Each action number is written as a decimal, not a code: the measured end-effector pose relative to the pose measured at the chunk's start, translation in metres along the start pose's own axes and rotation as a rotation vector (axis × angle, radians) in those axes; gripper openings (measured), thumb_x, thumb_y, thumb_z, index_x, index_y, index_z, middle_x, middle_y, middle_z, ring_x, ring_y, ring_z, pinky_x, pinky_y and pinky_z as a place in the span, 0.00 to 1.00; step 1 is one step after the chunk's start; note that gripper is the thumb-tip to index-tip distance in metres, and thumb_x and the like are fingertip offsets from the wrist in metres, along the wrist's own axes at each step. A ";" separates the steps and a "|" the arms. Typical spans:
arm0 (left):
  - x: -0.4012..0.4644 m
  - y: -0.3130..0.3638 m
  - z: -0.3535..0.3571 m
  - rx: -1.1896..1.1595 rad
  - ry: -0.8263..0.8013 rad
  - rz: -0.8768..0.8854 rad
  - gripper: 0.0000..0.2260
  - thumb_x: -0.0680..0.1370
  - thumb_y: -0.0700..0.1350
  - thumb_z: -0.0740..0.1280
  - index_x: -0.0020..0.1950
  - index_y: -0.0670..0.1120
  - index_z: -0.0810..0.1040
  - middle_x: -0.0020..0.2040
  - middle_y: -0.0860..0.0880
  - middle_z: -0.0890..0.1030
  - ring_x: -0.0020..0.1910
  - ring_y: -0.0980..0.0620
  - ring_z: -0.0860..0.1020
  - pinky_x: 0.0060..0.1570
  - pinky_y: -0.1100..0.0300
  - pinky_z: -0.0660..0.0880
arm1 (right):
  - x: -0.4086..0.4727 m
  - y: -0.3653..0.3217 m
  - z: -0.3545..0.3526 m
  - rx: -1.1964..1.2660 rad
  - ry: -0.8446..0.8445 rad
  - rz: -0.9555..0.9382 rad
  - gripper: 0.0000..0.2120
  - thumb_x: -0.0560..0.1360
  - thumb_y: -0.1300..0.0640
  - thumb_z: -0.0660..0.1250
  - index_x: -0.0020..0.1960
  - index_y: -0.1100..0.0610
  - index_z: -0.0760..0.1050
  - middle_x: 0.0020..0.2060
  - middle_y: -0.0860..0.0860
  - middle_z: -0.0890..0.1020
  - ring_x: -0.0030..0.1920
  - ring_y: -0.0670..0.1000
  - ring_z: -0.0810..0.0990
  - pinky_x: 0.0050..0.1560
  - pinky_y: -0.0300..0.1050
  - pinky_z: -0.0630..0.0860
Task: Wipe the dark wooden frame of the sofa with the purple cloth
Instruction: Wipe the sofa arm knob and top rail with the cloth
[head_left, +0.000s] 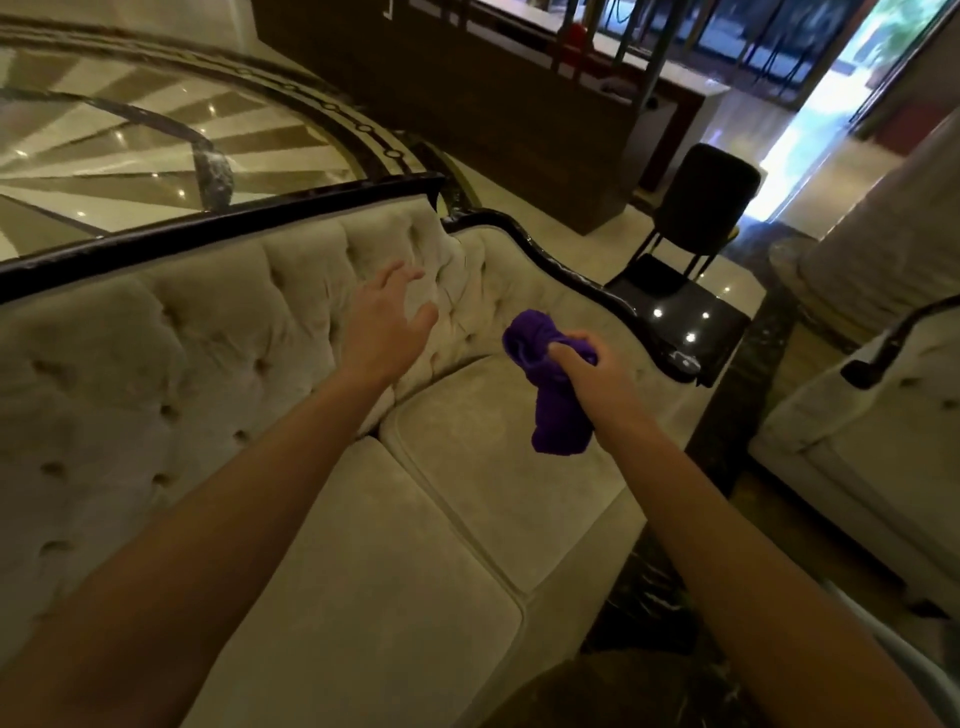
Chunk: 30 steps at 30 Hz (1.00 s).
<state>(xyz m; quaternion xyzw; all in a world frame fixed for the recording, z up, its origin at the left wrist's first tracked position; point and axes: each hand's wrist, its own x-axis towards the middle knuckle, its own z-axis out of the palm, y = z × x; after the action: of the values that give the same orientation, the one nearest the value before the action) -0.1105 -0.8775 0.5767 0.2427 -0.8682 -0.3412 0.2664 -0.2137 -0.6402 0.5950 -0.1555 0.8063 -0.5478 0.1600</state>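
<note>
A beige tufted sofa fills the view, edged by a dark wooden frame (218, 221) along the top of its back, which curves down the right arm (576, 270). My right hand (587, 371) is shut on a bunched purple cloth (550, 384), held in the air above the right seat cushion, short of the arm's frame. My left hand (387, 322) is open with fingers spread, hovering in front of the tufted backrest near its right corner. It holds nothing and touches nothing that I can see.
A glossy black side table (691, 317) stands beyond the sofa's right arm, with a dark chair (711, 192) behind it. A second beige sofa (872, 426) sits at the right. A dark wooden counter (467, 104) runs across the back over polished patterned floor.
</note>
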 end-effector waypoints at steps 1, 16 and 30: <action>0.014 -0.004 0.002 0.002 0.005 -0.010 0.21 0.80 0.50 0.67 0.73 0.46 0.75 0.77 0.45 0.71 0.75 0.43 0.69 0.74 0.43 0.66 | 0.012 0.005 0.000 0.002 -0.001 0.013 0.03 0.78 0.49 0.72 0.50 0.42 0.79 0.49 0.54 0.85 0.50 0.61 0.86 0.54 0.63 0.85; 0.225 -0.028 0.199 0.247 0.003 -0.108 0.24 0.80 0.49 0.68 0.76 0.45 0.72 0.77 0.45 0.70 0.76 0.43 0.68 0.74 0.46 0.67 | 0.332 0.101 -0.033 0.103 -0.143 0.181 0.13 0.63 0.34 0.73 0.46 0.35 0.81 0.48 0.51 0.87 0.47 0.57 0.87 0.48 0.56 0.86; 0.482 -0.078 0.253 0.797 0.072 -0.314 0.23 0.84 0.55 0.59 0.77 0.47 0.69 0.79 0.42 0.67 0.79 0.39 0.63 0.76 0.40 0.59 | 0.612 0.123 0.025 0.190 -0.389 0.299 0.04 0.78 0.42 0.71 0.49 0.41 0.79 0.52 0.50 0.85 0.49 0.55 0.85 0.43 0.49 0.81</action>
<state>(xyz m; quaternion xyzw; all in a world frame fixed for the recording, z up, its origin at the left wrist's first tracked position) -0.6074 -1.1013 0.5057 0.4677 -0.8748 -0.0068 0.1266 -0.7633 -0.8788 0.4181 -0.1214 0.7192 -0.5513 0.4051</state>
